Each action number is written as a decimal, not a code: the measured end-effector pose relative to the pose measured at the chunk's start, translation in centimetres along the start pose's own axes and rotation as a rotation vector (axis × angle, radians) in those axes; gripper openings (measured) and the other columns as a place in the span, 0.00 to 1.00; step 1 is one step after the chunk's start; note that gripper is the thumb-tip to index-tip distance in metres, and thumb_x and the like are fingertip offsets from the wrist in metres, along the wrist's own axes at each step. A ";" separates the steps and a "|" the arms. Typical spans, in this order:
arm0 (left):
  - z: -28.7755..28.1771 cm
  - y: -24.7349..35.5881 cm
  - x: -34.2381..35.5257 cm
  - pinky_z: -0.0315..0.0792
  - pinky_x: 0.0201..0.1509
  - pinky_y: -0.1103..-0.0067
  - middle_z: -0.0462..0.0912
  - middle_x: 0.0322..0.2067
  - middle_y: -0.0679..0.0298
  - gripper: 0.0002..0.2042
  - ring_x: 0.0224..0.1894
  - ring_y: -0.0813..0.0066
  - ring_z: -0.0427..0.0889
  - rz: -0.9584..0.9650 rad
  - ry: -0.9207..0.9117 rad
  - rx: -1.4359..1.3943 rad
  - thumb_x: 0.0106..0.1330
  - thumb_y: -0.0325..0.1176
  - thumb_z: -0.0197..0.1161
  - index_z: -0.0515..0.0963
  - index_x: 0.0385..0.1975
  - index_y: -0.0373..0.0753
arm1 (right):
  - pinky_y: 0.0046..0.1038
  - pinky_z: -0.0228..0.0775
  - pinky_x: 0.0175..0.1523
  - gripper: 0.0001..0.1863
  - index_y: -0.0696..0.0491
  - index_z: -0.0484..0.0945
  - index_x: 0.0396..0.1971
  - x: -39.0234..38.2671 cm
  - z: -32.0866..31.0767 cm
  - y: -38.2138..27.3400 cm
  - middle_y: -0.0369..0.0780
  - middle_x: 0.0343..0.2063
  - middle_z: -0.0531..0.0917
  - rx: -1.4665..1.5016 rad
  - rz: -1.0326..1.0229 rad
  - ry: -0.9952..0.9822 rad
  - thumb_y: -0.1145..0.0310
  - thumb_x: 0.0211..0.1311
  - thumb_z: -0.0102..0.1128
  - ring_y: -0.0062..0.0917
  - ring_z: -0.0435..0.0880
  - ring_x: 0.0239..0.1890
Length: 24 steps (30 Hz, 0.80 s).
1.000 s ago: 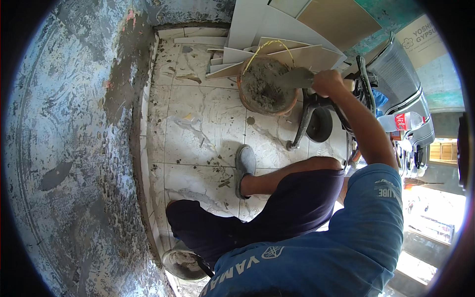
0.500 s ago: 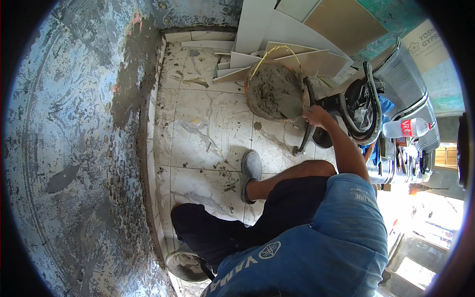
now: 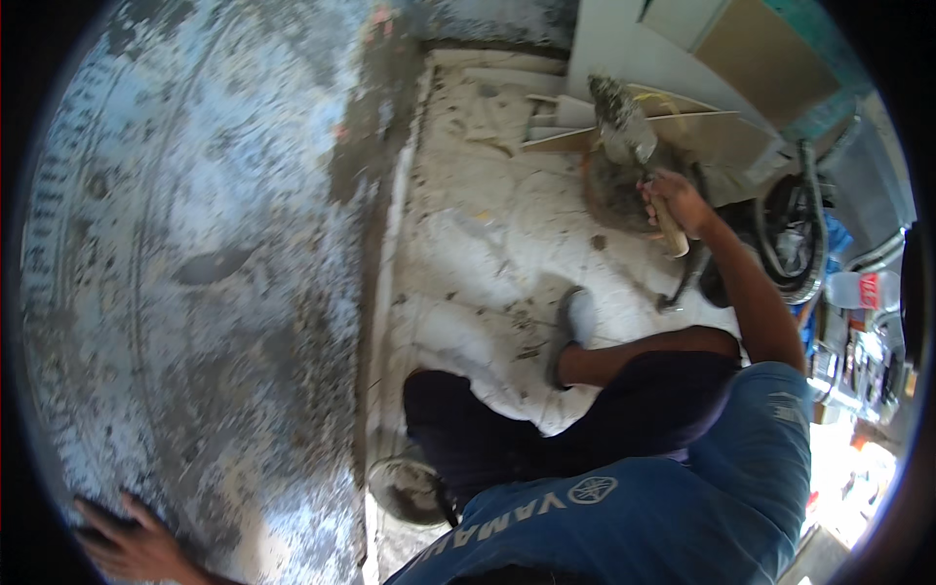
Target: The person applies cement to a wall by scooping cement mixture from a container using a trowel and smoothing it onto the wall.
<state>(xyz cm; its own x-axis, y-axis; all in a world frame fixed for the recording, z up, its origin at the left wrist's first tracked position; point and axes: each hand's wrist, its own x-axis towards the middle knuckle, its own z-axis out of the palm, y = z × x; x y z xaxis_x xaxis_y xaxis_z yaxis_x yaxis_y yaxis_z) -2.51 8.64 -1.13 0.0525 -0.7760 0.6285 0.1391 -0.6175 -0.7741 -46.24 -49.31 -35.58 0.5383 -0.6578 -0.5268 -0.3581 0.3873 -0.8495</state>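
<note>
My right hand (image 3: 680,201) grips the wooden handle of a trowel (image 3: 669,230). Its blade points up and away, carrying a lump of wet grey mortar (image 3: 614,100). Just beneath it stands a bucket of mortar (image 3: 603,200), partly hidden by the trowel and my hand. At the lower left, my left hand (image 3: 136,546) is spread against the patchy, scraped wall (image 3: 234,390), fingers apart and holding nothing.
A smaller bucket (image 3: 409,490) stands by the wall's foot beside my knee. Boards (image 3: 673,58) lean at the back. Metal chairs (image 3: 877,185) with a plastic bottle (image 3: 863,291) are on the right. Mortar spatters mark the tiled floor (image 3: 468,195).
The trowel has come up out of the mortar bucket with a load on its blade. My left hand has appeared on the wall. The whole view has shifted toward the left.
</note>
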 end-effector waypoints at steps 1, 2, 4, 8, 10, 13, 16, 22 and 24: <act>-0.1 -0.7 -0.7 0.60 0.61 0.60 0.67 0.59 0.54 0.30 0.60 0.57 0.67 -0.016 0.011 -0.024 0.61 0.66 0.43 0.63 0.62 0.62 | 0.24 0.69 0.28 0.12 0.53 0.74 0.36 0.3 3.3 -0.8 0.35 0.26 0.75 0.022 0.003 -0.050 0.60 0.62 0.50 0.20 0.73 0.22; -0.1 -0.6 -0.9 0.58 0.63 0.60 0.65 0.60 0.54 0.31 0.62 0.57 0.64 -0.037 0.023 -0.068 0.61 0.67 0.42 0.63 0.62 0.62 | 0.24 0.69 0.28 0.13 0.54 0.73 0.38 0.2 6.6 -1.5 0.35 0.27 0.74 0.104 -0.031 -0.102 0.59 0.62 0.50 0.20 0.73 0.22; -0.4 -0.2 -1.1 0.59 0.62 0.60 0.65 0.60 0.56 0.30 0.62 0.57 0.64 -0.026 0.053 -0.062 0.61 0.66 0.43 0.63 0.62 0.63 | 0.23 0.70 0.28 0.16 0.54 0.72 0.41 0.6 12.2 -0.8 0.35 0.28 0.74 0.245 -0.061 -0.132 0.57 0.63 0.51 0.19 0.73 0.23; -0.6 0.2 -0.7 0.57 0.63 0.59 0.63 0.62 0.59 0.30 0.64 0.58 0.62 -0.029 0.057 -0.084 0.62 0.66 0.42 0.62 0.62 0.63 | 0.22 0.69 0.27 0.15 0.54 0.70 0.42 3.3 23.4 7.6 0.35 0.31 0.73 0.867 0.064 -0.328 0.59 0.64 0.48 0.18 0.72 0.23; -0.7 0.4 -0.7 0.56 0.63 0.59 0.62 0.63 0.58 0.30 0.64 0.58 0.61 -0.027 0.050 -0.086 0.62 0.66 0.42 0.61 0.63 0.63 | 0.21 0.67 0.26 0.14 0.54 0.70 0.43 2.9 27.5 9.0 0.35 0.29 0.72 1.091 0.086 -0.302 0.61 0.64 0.47 0.17 0.70 0.21; -0.5 0.1 -0.8 0.54 0.64 0.58 0.59 0.64 0.57 0.30 0.65 0.57 0.59 -0.009 0.040 -0.067 0.62 0.65 0.42 0.60 0.63 0.62 | 0.21 0.67 0.26 0.11 0.54 0.69 0.41 1.7 30.2 9.7 0.35 0.28 0.72 1.167 0.006 -0.084 0.65 0.63 0.48 0.16 0.70 0.22; -0.6 -0.2 -1.1 0.52 0.65 0.58 0.57 0.64 0.55 0.30 0.66 0.56 0.57 0.001 0.027 -0.061 0.63 0.65 0.41 0.59 0.64 0.61 | 0.29 0.70 0.30 0.10 0.57 0.69 0.40 2.7 31.3 9.3 0.39 0.28 0.74 0.826 -0.159 0.312 0.69 0.62 0.52 0.25 0.74 0.25; -3.1 3.7 1.2 0.52 0.65 0.58 0.57 0.64 0.54 0.30 0.66 0.56 0.55 -0.033 0.082 -0.128 0.64 0.64 0.41 0.59 0.64 0.60 | 0.39 0.69 0.38 0.12 0.62 0.70 0.36 16.8 43.2 16.2 0.51 0.32 0.76 -0.140 -0.245 1.183 0.67 0.63 0.45 0.47 0.76 0.32; -2.1 2.5 -0.5 0.53 0.65 0.59 0.58 0.64 0.55 0.30 0.66 0.57 0.56 -0.005 0.052 -0.087 0.64 0.64 0.40 0.59 0.64 0.60 | 0.41 0.68 0.36 0.10 0.58 0.70 0.36 12.2 50.1 13.5 0.51 0.28 0.76 -0.042 -0.407 0.315 0.67 0.62 0.45 0.47 0.76 0.31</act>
<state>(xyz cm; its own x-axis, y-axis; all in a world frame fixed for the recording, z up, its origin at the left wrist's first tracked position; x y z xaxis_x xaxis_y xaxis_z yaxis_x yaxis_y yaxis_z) -4.28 7.25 -3.53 0.0005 -0.7773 0.6292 0.0524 -0.6283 -0.7762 -6.31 -19.71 -54.81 0.3869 -0.9150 -0.1146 -0.2014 0.0374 -0.9788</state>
